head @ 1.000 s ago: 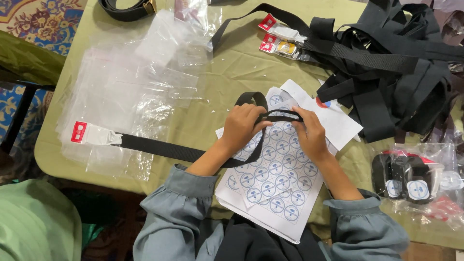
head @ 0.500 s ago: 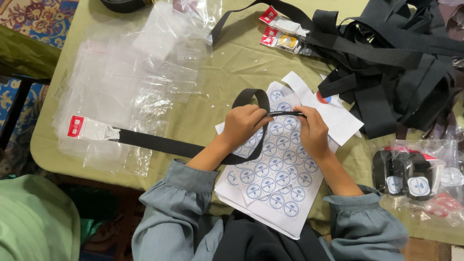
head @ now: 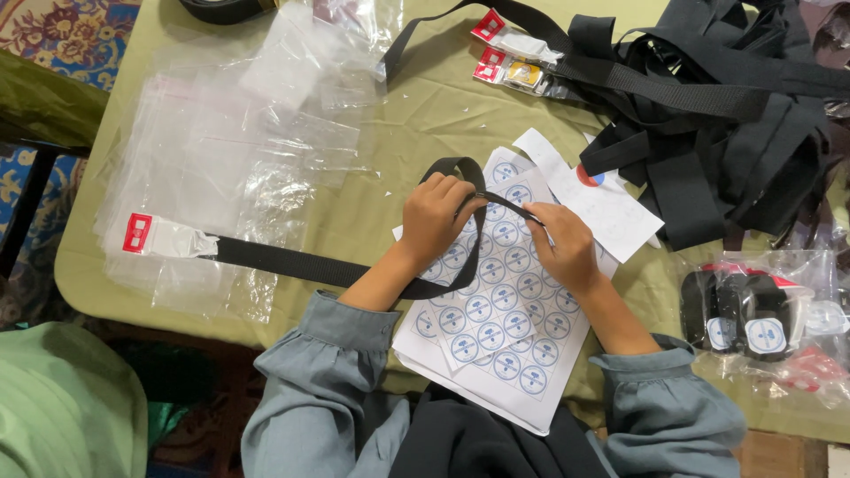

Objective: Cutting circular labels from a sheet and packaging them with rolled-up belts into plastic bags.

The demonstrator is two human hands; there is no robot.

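My left hand grips a black webbing belt where it folds into a loop, just above a white sheet of round blue-and-white stickers. My right hand pinches the same belt's thin end to the right of the loop. The belt runs left across the table to its buckle end, wrapped in clear plastic with a red tag. Both hands hover over the sticker sheet at the table's near edge.
Clear plastic bags lie spread at left. A heap of black belts fills the back right, with two wrapped, red-tagged buckles. Bagged rolled belts sit at right. A white paper slip lies by the sheet. Olive tablecloth.
The view has shifted slightly. My hands stay together on the belt loop over the sticker sheet, with the loop a little tighter under my left fingers.
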